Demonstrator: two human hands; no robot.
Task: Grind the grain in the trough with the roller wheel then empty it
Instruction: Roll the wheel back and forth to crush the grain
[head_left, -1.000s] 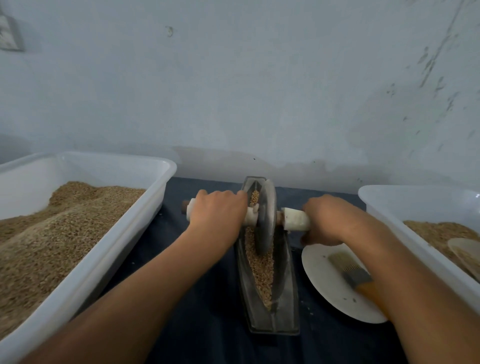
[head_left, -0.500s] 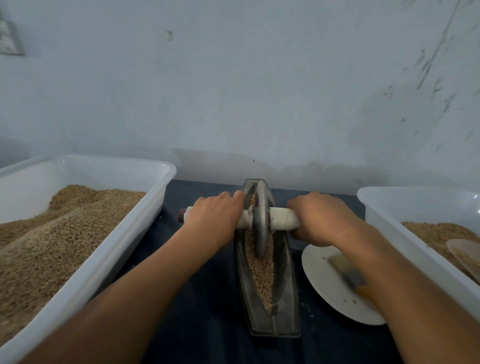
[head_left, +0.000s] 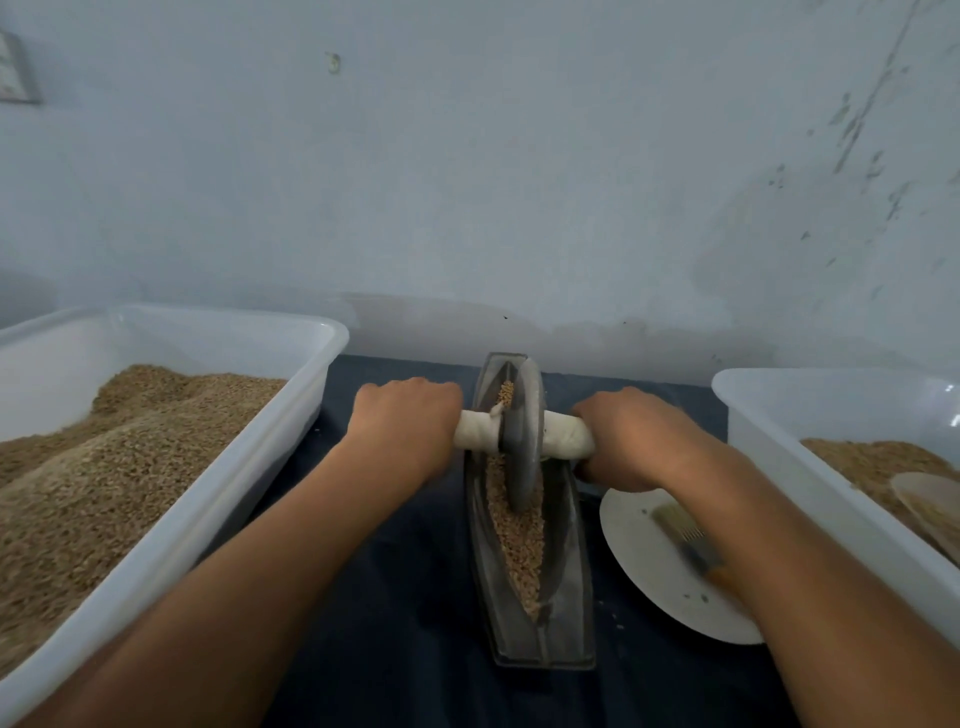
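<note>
In the middle of the frame, a long, narrow, grey metal trough (head_left: 563, 587) lies on a dark blue cloth (head_left: 405, 597), running from the bottom middle up toward the wall. Light brown grain (head_left: 517, 540) fills its groove. A round, flat, grey metal roller wheel (head_left: 522, 441) stands upright in the trough near its far end, with its lower edge down in the grain. A white wrapped bar handle (head_left: 563, 434) sticks out from both sides of the wheel.

The left hand (head_left: 408, 423), just left of the middle, has its fingers curled around the left end of the handle. The right hand (head_left: 631, 439), just right of the middle, grips the right end the same way.

At the left side, a big white plastic tub (head_left: 249, 478) is heaped with brown grain. At the right edge, a second white plastic tub (head_left: 779, 447) also has grain in it, and a pale round scoop (head_left: 930, 506) rests on that grain.

Between the trough and the right tub, a flat white plate (head_left: 644, 561) lies on the cloth. A small brush (head_left: 683, 535) with pale bristles lies on the plate, partly hidden under the right forearm.

Behind everything is a pale blue-grey wall (head_left: 493, 182) with some scuffs.
</note>
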